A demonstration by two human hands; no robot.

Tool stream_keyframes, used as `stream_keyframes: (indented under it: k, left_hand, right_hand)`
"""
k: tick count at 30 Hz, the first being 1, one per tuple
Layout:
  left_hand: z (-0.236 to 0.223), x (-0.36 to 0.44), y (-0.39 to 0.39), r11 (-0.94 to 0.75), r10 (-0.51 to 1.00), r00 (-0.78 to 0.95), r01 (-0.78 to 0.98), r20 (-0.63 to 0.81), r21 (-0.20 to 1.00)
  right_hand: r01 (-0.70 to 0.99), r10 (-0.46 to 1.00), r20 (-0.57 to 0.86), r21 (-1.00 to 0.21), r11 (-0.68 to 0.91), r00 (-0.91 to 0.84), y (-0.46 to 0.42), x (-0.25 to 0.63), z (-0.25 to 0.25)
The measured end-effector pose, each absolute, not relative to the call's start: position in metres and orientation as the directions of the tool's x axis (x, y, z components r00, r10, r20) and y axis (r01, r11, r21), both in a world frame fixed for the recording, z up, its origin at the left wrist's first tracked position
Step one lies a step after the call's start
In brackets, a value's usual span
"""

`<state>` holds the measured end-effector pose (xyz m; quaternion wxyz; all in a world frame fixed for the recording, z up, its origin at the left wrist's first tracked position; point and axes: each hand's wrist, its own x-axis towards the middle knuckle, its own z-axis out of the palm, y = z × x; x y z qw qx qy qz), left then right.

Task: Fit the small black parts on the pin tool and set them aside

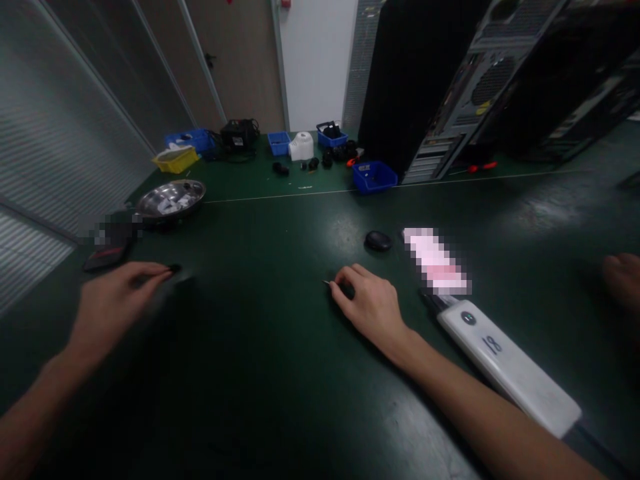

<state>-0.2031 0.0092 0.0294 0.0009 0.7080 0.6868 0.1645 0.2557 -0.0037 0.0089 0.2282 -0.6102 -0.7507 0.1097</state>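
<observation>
My left hand [117, 293] hovers low over the dark green table [280, 373] at the left, its fingers pinched on a small black part [175, 268]. My right hand [367, 301] rests on the table near the middle, fingers curled over a small dark piece [346, 291] with a thin metal tip poking out to the left. A black oval part [379, 241] lies just beyond my right hand. To the right of that hand lies a white bar-shaped device [505, 367] marked 18.
A metal bowl [171, 199] stands at the far left beside a black and red object [107, 253]. Blue bins [374, 177], a yellow bin [176, 159] and small black parts sit at the back. Computer towers [450, 87] stand back right. Another person's hand [623, 277] shows at the right edge.
</observation>
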Motion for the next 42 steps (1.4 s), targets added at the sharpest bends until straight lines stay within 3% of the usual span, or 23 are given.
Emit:
stream_keyframes:
  k: [3, 7, 13, 27, 30, 35, 42]
  left_hand:
    - [0.036, -0.087, 0.019, -0.39, 0.921, 0.341, 0.806, 0.188, 0.445]
    - [0.017, 0.007, 0.028, -0.595, 0.771, 0.609, 0.586, 0.186, 0.55]
    - [-0.005, 0.026, 0.034, -0.58, 0.782, 0.579, 0.541, 0.231, 0.609]
    - [-0.001, 0.019, 0.035, -0.494, 0.816, 0.531, 0.437, 0.228, 0.752]
    - [-0.002, 0.018, 0.034, -0.533, 0.798, 0.549, 0.448, 0.249, 0.718]
    - [-0.004, 0.017, 0.03, -0.683, 0.696, 0.656, 0.476, 0.293, 0.555]
    - [-0.001, 0.021, 0.029, -0.616, 0.745, 0.592, 0.433, 0.308, 0.658]
  right_hand:
    - [0.856, 0.964, 0.22, -0.458, 0.24, -0.152, -0.004, 0.256, 0.009]
    - [0.841, 0.963, 0.235, -0.489, 0.232, -0.129, -0.002, 0.255, 0.009]
    - [0.804, 0.958, 0.236, -0.531, 0.267, -0.162, -0.003, 0.252, 0.008]
    - [0.711, 0.924, 0.276, -0.593, 0.379, -0.263, -0.004, 0.252, 0.01]
    - [0.73, 0.922, 0.257, -0.563, 0.388, -0.291, -0.004, 0.252, 0.011]
    - [0.766, 0.921, 0.199, -0.513, 0.388, -0.334, -0.005, 0.25, 0.012]
    - [0.702, 0.917, 0.248, -0.59, 0.398, -0.312, -0.006, 0.249, 0.014]
